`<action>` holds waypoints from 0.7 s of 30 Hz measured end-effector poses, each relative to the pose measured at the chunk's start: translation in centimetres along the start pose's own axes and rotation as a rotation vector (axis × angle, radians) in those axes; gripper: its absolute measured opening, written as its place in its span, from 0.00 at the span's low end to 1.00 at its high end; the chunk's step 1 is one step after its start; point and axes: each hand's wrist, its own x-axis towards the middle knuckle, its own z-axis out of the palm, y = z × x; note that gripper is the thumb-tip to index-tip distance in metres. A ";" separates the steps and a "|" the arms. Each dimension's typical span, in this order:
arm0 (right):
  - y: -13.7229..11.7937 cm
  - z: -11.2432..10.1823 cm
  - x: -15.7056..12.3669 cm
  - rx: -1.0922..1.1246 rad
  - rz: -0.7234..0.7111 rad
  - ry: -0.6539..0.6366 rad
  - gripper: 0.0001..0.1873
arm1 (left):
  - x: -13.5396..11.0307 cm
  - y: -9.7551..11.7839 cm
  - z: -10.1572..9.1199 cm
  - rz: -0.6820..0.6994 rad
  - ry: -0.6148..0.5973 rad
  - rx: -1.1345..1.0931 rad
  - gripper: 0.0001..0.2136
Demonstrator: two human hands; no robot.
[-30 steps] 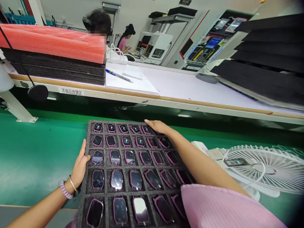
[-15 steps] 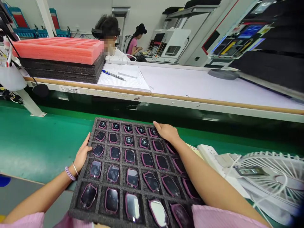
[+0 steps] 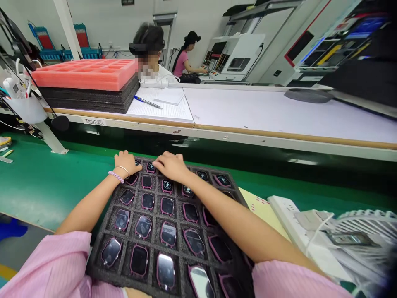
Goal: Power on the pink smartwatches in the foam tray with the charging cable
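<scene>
A dark grey foam tray lies tilted towards me on the bench, its compartments holding strapless purple-rimmed smartwatches. A few watches in the far rows show lit dials; most screens are dark or reflective. My left hand is closed over the tray's far left corner, fingers over the edge and thumb beside the corner watch, which it partly covers. Along the same far edge, my right hand grips the tray, its thumb next to the second watch. My right forearm crosses above the tray and hides several compartments.
Right of the tray are a power strip and a white fan. Beyond, a raised shelf carries stacked black foam, a pink foam tray, and paper with a pen. Two people sit behind it.
My left hand moved from the tray's left side up to its far left corner. My right hand slid left along the far edge, uncovering the far right compartments.
</scene>
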 end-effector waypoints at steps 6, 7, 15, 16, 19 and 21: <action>-2.4 1.4 2.1 0.012 -0.043 -0.049 0.13 | 0.2 -0.2 0.3 -0.002 -0.040 -0.037 0.18; -2.2 1.5 2.2 0.042 -0.056 -0.062 0.12 | 0.0 -0.1 0.3 -0.004 -0.031 -0.057 0.17; 0.3 1.6 1.5 0.415 -0.067 0.058 0.10 | -1.0 1.6 -0.8 0.025 0.061 -0.504 0.15; 0.8 1.4 1.2 0.467 -0.083 0.074 0.11 | -1.0 2.1 -1.2 0.058 0.056 -0.607 0.14; 2.5 0.9 0.0 0.834 -0.094 0.057 0.15 | -1.0 4.3 -1.9 0.157 -0.013 -0.929 0.09; 3.7 1.0 -1.2 1.231 -0.023 0.000 0.21 | -1.3 5.9 -1.9 0.198 -0.075 -1.105 0.09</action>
